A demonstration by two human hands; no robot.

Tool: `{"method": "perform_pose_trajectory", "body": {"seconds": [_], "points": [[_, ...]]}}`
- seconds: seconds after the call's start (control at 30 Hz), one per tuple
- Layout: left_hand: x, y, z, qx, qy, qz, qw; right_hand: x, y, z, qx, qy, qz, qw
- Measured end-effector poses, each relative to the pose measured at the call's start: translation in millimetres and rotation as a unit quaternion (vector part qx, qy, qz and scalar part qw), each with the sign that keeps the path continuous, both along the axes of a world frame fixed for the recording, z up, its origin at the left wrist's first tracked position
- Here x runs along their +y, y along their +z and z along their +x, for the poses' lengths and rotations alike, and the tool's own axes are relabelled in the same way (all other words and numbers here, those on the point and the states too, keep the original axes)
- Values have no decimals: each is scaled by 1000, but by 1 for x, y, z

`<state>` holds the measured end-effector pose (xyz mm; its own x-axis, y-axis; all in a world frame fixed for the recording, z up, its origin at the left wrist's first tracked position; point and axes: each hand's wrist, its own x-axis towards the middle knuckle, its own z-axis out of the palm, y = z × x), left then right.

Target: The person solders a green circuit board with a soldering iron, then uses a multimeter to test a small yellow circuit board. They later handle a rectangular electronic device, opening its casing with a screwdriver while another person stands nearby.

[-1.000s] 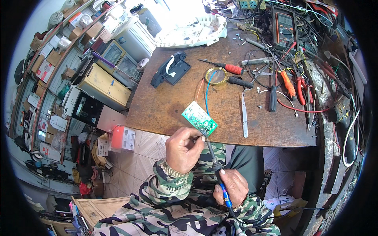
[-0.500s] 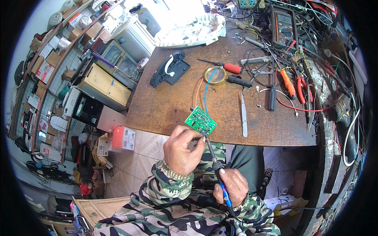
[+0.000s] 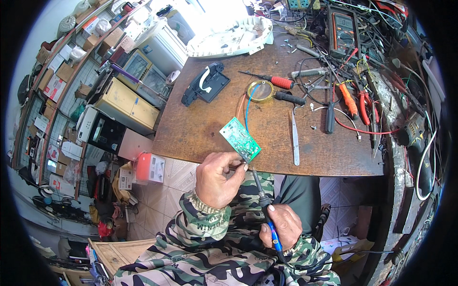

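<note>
Between the thumb and fingers of my left hand [image 3: 220, 178] is the near corner of a green circuit board [image 3: 238, 138], tilted over the table's front edge. A red wire and a blue wire [image 3: 250, 107] run from its far side toward a round gold-rimmed tin [image 3: 260, 91]. My right hand [image 3: 282, 227] grips the blue handle of a soldering iron [image 3: 265, 202]. The iron's tip points up at the board's near end, close to my left thumb; whether it touches cannot be made out.
On the wooden table [image 3: 200, 138] are a black plastic housing [image 3: 208, 86], a red-handled screwdriver [image 3: 281, 82], tweezers [image 3: 296, 138] and a white plastic shell [image 3: 234, 38]. Pliers [image 3: 365, 108], cables and a multimeter [image 3: 344, 31] crowd the right side. A red-and-white box [image 3: 149, 167] stands left, below the tabletop.
The circuit board has turned in my left hand, showing more of its face, and its wires have shifted left. The iron's tip has dropped slightly away from the board.
</note>
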<state>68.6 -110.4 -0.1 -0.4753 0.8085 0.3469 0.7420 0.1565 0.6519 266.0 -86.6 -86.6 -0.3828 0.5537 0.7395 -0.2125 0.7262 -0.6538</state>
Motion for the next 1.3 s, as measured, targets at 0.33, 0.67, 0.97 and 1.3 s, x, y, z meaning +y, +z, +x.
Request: {"method": "perform_pose_trajectory", "body": {"seconds": [0.33,0.67,0.97,1.3], "points": [[9,-4,-19,72,-76,40,994,5,7,-2,11,-18,14,1000],[25,-19,-35,-212,-114,81,967,16,16,-3,3,-30,29,999],[33,-6,-69,-304,-193,-30,932,24,24,-9,-4,-37,51,998],[34,-6,-68,-304,-206,-35,930,22,16,-17,-7,-40,50,998]]}}
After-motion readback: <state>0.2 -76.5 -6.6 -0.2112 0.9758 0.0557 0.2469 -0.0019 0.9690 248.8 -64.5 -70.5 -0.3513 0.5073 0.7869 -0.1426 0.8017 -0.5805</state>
